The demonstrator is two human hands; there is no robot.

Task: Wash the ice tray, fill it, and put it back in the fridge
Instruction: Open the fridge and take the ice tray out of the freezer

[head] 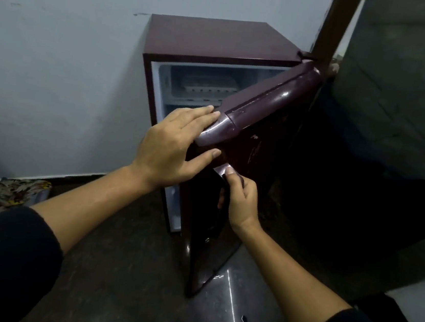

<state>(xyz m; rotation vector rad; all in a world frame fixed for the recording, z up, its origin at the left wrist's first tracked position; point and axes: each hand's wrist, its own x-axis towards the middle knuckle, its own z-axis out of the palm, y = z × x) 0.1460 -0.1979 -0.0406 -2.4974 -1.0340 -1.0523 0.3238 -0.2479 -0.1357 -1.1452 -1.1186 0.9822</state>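
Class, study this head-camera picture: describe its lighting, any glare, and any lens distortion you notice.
Head view: dim overall, with the space right of the fridge almost black; glare streaks on the polished floor and a sheen on the fridge door corner; wide-angle distortion splays the fridge's edges and stretches the forearms; the ice tray looks soft.

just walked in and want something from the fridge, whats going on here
A person stands at a small dark red fridge with its door partly open. The left hand rests flat on the door's top corner, fingers straight, and the right hand grips the door lower down. A white ice tray sits inside at the top of the fridge; neither hand holds it.
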